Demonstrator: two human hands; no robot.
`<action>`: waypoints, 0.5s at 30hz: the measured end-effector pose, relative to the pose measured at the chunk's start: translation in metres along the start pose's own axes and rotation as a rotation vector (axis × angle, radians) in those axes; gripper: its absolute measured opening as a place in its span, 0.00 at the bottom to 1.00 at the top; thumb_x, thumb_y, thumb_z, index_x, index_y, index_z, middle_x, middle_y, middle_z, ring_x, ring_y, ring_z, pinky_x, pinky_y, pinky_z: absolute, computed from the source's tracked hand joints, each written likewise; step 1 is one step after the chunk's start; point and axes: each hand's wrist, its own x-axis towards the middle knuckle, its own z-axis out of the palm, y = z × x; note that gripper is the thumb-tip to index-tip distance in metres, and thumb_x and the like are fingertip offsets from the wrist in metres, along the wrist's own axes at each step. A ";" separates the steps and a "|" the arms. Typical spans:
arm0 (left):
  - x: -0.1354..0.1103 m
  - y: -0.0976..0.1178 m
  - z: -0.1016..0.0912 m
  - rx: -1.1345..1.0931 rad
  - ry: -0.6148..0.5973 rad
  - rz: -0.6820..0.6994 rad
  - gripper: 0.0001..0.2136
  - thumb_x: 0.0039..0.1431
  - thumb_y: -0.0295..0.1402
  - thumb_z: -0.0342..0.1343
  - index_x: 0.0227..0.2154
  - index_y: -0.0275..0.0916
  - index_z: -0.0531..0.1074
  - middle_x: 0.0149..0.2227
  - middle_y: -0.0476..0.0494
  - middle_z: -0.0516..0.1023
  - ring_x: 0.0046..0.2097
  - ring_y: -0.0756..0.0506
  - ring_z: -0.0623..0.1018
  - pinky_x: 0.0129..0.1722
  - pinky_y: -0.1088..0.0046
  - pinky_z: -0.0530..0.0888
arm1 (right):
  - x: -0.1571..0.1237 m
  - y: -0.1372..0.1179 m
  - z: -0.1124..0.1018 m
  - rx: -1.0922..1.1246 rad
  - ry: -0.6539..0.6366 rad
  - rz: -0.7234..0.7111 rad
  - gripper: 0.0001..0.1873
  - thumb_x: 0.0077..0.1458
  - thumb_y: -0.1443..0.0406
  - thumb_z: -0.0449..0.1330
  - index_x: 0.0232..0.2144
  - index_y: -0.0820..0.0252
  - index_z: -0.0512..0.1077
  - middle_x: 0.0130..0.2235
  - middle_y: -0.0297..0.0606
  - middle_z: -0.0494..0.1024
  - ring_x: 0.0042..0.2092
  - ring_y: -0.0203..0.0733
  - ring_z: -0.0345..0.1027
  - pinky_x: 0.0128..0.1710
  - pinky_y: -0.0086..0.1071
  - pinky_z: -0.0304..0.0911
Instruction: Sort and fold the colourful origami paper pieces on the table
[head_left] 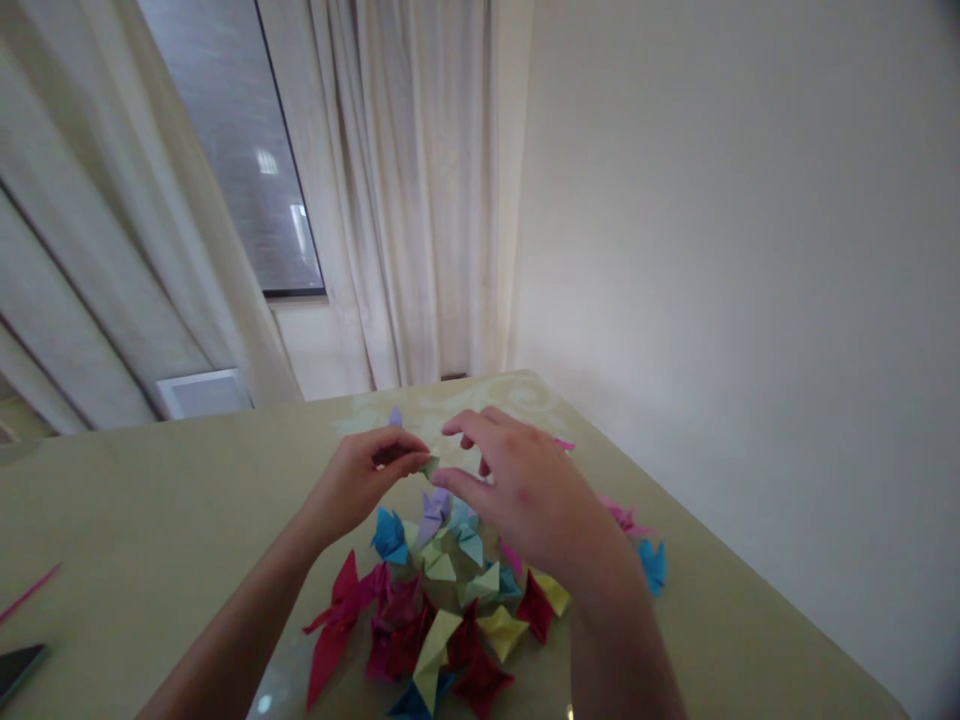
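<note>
Above the pile, my left hand (pixel 358 478) pinches a small pale green folded paper (pixel 430 466) between thumb and fingertips. My right hand (pixel 521 482) is close beside it on the right, fingers apart and curved, the thumb tip near the paper; I see nothing held in it. Below both hands lie folded paper figures: a lilac one (pixel 433 512), a blue one (pixel 390 537), a light blue one (pixel 468 530), a pink one (pixel 337 620), a yellow one (pixel 502 630) and several dark red ones (pixel 480 680). My right hand and forearm hide part of the pile.
Another blue paper figure (pixel 652 566) and a pink one (pixel 622 516) lie near the right edge of the table (pixel 187 520). At far left are a thin pink stick (pixel 30 592) and a dark flat object (pixel 19 668). A wall (pixel 735 250) and curtains (pixel 405 180) stand behind.
</note>
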 end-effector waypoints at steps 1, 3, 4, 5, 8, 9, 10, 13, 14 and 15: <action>-0.009 0.010 -0.005 -0.061 0.010 -0.001 0.11 0.62 0.44 0.64 0.36 0.42 0.83 0.34 0.46 0.87 0.36 0.44 0.83 0.36 0.70 0.77 | 0.003 -0.003 0.006 -0.017 -0.043 -0.028 0.12 0.66 0.60 0.68 0.49 0.55 0.76 0.45 0.39 0.81 0.41 0.43 0.75 0.39 0.32 0.61; -0.022 0.027 -0.012 -0.148 0.026 -0.010 0.11 0.60 0.44 0.66 0.35 0.42 0.83 0.34 0.45 0.87 0.36 0.43 0.83 0.37 0.69 0.79 | 0.008 -0.011 0.017 -0.022 -0.097 -0.060 0.07 0.67 0.63 0.67 0.46 0.57 0.76 0.44 0.39 0.81 0.42 0.44 0.76 0.39 0.32 0.61; -0.026 0.033 -0.015 -0.196 0.035 -0.014 0.10 0.60 0.43 0.67 0.35 0.41 0.82 0.35 0.45 0.87 0.36 0.43 0.84 0.38 0.68 0.80 | 0.011 -0.014 0.020 -0.013 -0.104 -0.064 0.04 0.68 0.65 0.66 0.44 0.57 0.75 0.43 0.39 0.81 0.42 0.43 0.76 0.39 0.32 0.60; -0.028 0.037 -0.018 -0.249 0.040 -0.014 0.11 0.60 0.43 0.67 0.36 0.41 0.81 0.35 0.45 0.87 0.37 0.43 0.84 0.39 0.67 0.81 | 0.013 -0.017 0.023 -0.001 -0.103 -0.062 0.02 0.68 0.67 0.65 0.43 0.57 0.75 0.42 0.38 0.81 0.42 0.43 0.76 0.39 0.32 0.60; -0.026 0.030 -0.028 -0.377 0.013 -0.007 0.14 0.64 0.45 0.64 0.45 0.42 0.75 0.34 0.45 0.86 0.35 0.44 0.84 0.36 0.68 0.80 | 0.016 -0.021 0.026 0.010 -0.097 -0.054 0.03 0.69 0.70 0.62 0.43 0.58 0.75 0.40 0.37 0.82 0.42 0.42 0.75 0.41 0.32 0.59; -0.024 0.020 -0.032 -0.377 0.021 -0.008 0.16 0.66 0.45 0.61 0.49 0.42 0.73 0.35 0.45 0.86 0.34 0.45 0.83 0.34 0.70 0.80 | 0.017 -0.020 0.027 0.003 -0.110 -0.059 0.04 0.69 0.70 0.62 0.43 0.58 0.75 0.41 0.37 0.82 0.42 0.42 0.75 0.42 0.32 0.60; -0.020 0.006 -0.035 -0.333 0.055 -0.015 0.17 0.67 0.46 0.59 0.52 0.42 0.71 0.36 0.44 0.85 0.34 0.46 0.83 0.33 0.71 0.79 | 0.016 -0.019 0.028 -0.004 -0.133 -0.072 0.05 0.69 0.71 0.61 0.43 0.58 0.76 0.42 0.38 0.82 0.43 0.42 0.75 0.43 0.33 0.60; -0.004 -0.051 -0.037 0.012 0.232 -0.116 0.18 0.69 0.46 0.51 0.52 0.39 0.70 0.44 0.39 0.84 0.36 0.45 0.82 0.34 0.69 0.79 | 0.013 -0.017 0.031 -0.016 -0.225 -0.128 0.07 0.66 0.72 0.60 0.42 0.58 0.77 0.43 0.37 0.81 0.44 0.42 0.74 0.43 0.33 0.59; 0.002 -0.071 -0.034 0.175 0.227 -0.185 0.17 0.69 0.44 0.48 0.51 0.39 0.71 0.48 0.38 0.83 0.39 0.44 0.83 0.38 0.67 0.80 | 0.012 -0.018 0.031 -0.013 -0.249 -0.136 0.07 0.65 0.72 0.61 0.42 0.58 0.76 0.42 0.36 0.81 0.42 0.41 0.73 0.41 0.32 0.58; 0.009 -0.090 -0.029 0.235 0.216 -0.224 0.16 0.67 0.41 0.49 0.50 0.38 0.73 0.50 0.35 0.82 0.41 0.42 0.83 0.43 0.63 0.81 | 0.010 -0.018 0.031 -0.010 -0.267 -0.134 0.06 0.63 0.72 0.62 0.40 0.57 0.76 0.39 0.34 0.80 0.40 0.40 0.72 0.39 0.31 0.57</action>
